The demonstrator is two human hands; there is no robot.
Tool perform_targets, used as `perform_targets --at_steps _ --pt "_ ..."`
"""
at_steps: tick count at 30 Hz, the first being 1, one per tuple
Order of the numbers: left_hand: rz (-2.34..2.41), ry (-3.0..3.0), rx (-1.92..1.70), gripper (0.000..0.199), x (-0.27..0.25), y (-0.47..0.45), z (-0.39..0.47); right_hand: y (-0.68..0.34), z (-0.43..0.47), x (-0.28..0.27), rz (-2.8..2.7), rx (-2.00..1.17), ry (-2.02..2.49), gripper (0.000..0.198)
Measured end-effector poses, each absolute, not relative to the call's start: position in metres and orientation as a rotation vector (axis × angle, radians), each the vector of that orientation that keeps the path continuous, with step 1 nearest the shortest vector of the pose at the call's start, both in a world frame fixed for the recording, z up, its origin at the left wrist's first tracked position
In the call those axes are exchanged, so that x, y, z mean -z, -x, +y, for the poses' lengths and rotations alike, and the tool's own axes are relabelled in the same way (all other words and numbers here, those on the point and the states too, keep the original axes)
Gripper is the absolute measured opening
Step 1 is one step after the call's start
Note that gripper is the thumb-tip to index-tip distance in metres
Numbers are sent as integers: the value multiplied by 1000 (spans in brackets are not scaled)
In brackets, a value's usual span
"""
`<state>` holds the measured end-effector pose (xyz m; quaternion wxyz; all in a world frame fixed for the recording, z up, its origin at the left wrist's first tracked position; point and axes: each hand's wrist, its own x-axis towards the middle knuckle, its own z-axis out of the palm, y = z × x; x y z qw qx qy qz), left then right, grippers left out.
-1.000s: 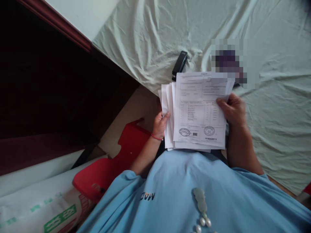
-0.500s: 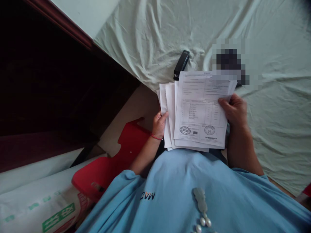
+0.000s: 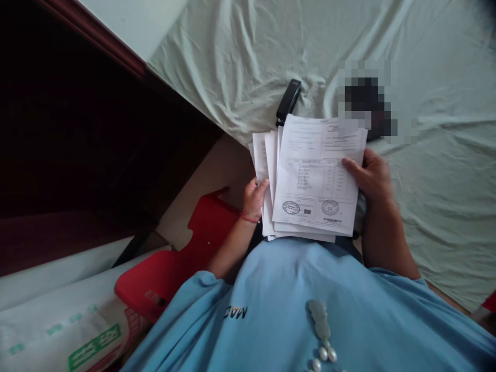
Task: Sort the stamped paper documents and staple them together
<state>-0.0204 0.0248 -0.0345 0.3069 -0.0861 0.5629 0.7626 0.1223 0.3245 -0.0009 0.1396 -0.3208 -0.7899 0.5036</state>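
Several loose paper sheets (image 3: 270, 170) are fanned out above my lap. My left hand (image 3: 256, 197) grips their left edge, thumb on top and fingers hidden beneath. The top printed sheet (image 3: 315, 178) bears a table, two oval or round stamps and a small square code. At its right edge, my right hand (image 3: 372, 174) pinches it, thumb on the face and fingers behind. A black stapler (image 3: 289, 99) lies on the cloth just beyond the papers, its near end close to the sheet's top left corner.
A pale green cloth (image 3: 437, 217) with folds covers the surface ahead and right. A blurred-out dark item (image 3: 366, 98) lies beyond my right hand. On my left are a red plastic chair (image 3: 194, 237), a white printed sack (image 3: 50, 320) and dark furniture (image 3: 96, 139).
My right hand has shifted slightly left, carrying the top sheet left over the others. The left hand and the stapler have stayed about where they were.
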Motion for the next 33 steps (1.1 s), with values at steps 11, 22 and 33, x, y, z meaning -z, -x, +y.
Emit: perform_targets --at_steps 11,22,33 --pt "1510 228 -2020 66 38 21 26 -121 319 1 -2071 -1609 1015 33" --pt "1584 195 -2029 67 46 21 22 -120 320 1 -2099 -1608 1026 39" --pt "1677 357 -2061 106 41 22 28 -126 327 7 -2133 -1647 1131 42"
